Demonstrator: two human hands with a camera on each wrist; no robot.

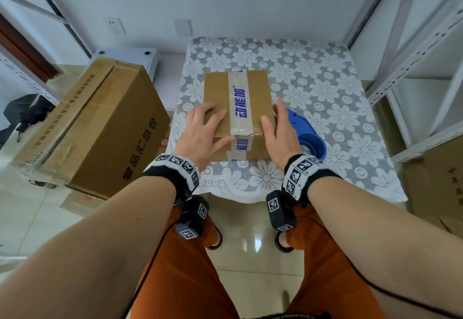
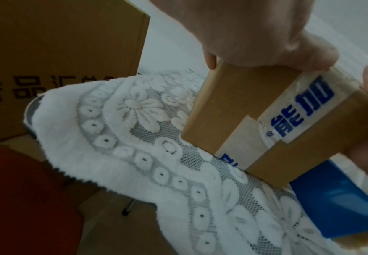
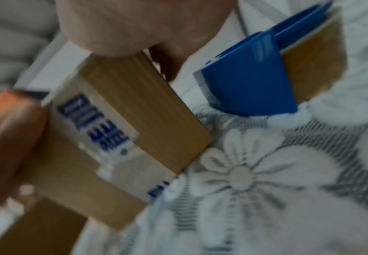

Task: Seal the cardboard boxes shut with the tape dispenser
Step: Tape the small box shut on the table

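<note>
A small cardboard box (image 1: 218, 93) (image 2: 233, 103) (image 3: 146, 112) sits on the lace-covered table (image 1: 313, 80). White tape with blue characters runs over its top and down its near face. My left hand (image 1: 215, 128) (image 2: 244, 34) holds the near left corner, with the fingers on top and the thumb on the taped front face. My right hand (image 1: 274, 118) (image 3: 135, 25) grips the right edge, its thumb on top and its fingers down the side. The blue tape dispenser (image 1: 308, 128) (image 2: 336, 198) (image 3: 248, 82) lies on the cloth just right of the box, untouched.
A large cardboard box (image 1: 100, 123) (image 2: 58, 43) stands tilted left of the table, with a white case (image 1: 130, 55) behind it. Metal shelving (image 1: 413, 55) borders the table's right side, and more cardboard (image 1: 438, 181) lies beneath it. Bare lace cloth stretches behind the small box.
</note>
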